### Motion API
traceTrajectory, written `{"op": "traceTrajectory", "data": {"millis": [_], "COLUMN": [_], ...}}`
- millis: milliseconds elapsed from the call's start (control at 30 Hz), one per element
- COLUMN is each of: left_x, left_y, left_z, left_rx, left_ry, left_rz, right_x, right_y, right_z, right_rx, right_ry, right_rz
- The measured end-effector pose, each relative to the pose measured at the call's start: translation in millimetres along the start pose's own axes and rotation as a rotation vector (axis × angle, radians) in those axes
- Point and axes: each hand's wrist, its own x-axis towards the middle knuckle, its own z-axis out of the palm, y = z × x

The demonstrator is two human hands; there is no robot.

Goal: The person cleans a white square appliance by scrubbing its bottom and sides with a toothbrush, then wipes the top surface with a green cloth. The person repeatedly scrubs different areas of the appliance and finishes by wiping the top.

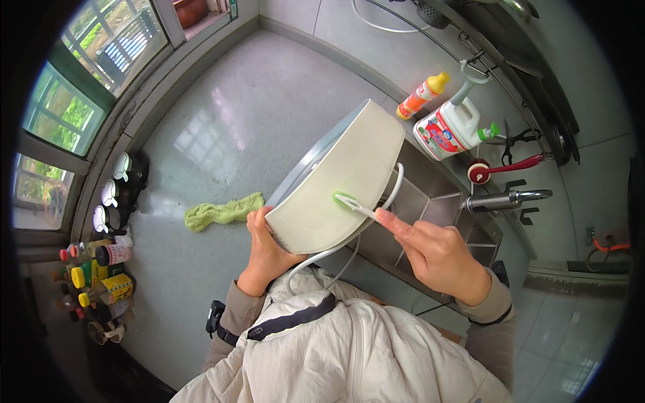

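Note:
A cream electric pot (329, 195), possibly a rice cooker, is tipped on its side in front of me, with a grey metallic rim along its upper left edge. My left hand (262, 252) grips its lower left end, the thumb against the outer wall. In my right hand (437, 252) is a small brush (351, 201) with a white handle and green bristles. Those bristles touch the pot's cream side, and my index finger lies along the handle. A white power cord (316, 258) loops from under the pot toward my lap; the pot's inside is mostly hidden.
A crumpled green cloth (225, 211) lies on the grey counter (228, 114). To the right are a steel sink (430, 191), a faucet (494, 201), a red-handled brush (507, 169), a white spray bottle (450, 127) and an orange bottle (422, 96). Several condiment bottles (107, 289) line the left.

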Motion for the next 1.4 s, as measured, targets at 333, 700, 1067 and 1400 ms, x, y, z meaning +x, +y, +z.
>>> {"op": "traceTrajectory", "data": {"millis": [333,700,1067,1400], "left_x": [-0.6,20.3,51.9,52.4], "left_y": [-6.8,1.9,38.1,45.2], "left_z": [-1.6,-7.1,-16.5,-11.5], "left_rx": [0.006,0.004,0.164,0.184], "left_ry": [-0.009,0.020,0.021,0.049], "left_rz": [-0.013,-0.064,-0.057,-0.062], "right_x": [2.7,9.0,-7.0,4.3], "right_y": [22.5,17.8,20.9,21.9], "right_z": [6.9,17.3,42.3,32.4], "right_rx": [0.073,0.087,-0.116,-0.195], "right_ry": [0.176,0.320,0.365,0.420], "right_rz": [0.057,0.189,-0.077,-0.112]}}
